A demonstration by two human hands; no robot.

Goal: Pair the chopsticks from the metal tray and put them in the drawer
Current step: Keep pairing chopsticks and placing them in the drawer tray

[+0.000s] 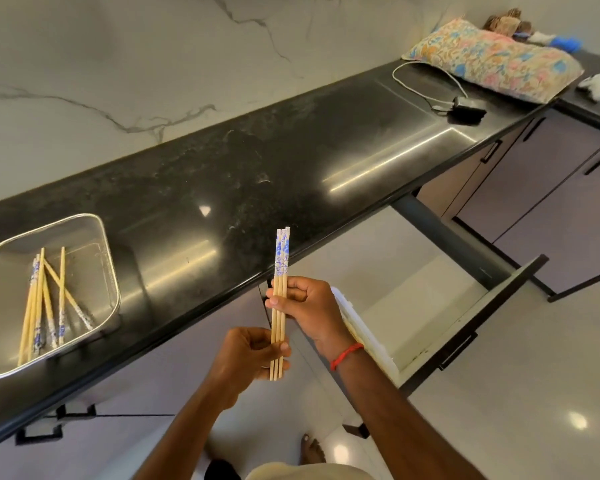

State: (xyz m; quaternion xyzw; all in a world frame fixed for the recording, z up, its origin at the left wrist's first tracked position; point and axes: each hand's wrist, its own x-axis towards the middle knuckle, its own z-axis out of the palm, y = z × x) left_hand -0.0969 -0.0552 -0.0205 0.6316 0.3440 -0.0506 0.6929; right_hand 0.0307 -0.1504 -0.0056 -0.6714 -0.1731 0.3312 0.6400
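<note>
Both hands held one bundle of chopsticks (280, 299) upright in front of the worktop's (291, 161) front edge, blue-patterned ends uppermost. The right hand (309, 308) gripped the bundle about its middle between thumb and curled fingers; the left hand (246, 358) was closed round the plain lower ends. The bundle appeared to comprise three or four sticks; the exact count could not be told. The metal tray (0, 367) stood near the worktop's left end, close to the front edge, with several loose chopsticks (45, 303) lying crossed inside it. The drawer (465, 327) stood pulled out below the worktop, just right of the hands. A floral cushion (496, 62) lay at the far right end.
</note>
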